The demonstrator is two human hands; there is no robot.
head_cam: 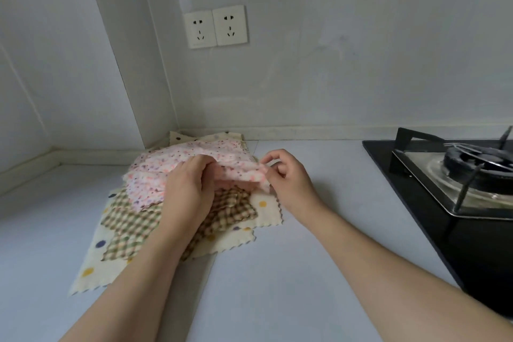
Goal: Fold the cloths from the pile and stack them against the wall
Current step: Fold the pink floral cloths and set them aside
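Head view: pale counter (pixel 277 272), grey walls (pixel 361 64), both hands (pixel 188 183) (pixel 288 175) pinching pink floral cloth (pixel 194 155).

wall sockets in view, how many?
2: left socket and right socket, side by side on the back wall above the pile of cloths.

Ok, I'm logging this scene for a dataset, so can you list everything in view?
pink cloths: several, floral pink, top of pile in the corner
checked cloths: several, green-brown check, under the pink ones
dotted cloth: one or more, cream with dots, bottom
counter: one, pale grey
sockets: two, white, on wall
stove: one, black, right
left hand: grips pink cloth
right hand: pinches its edge
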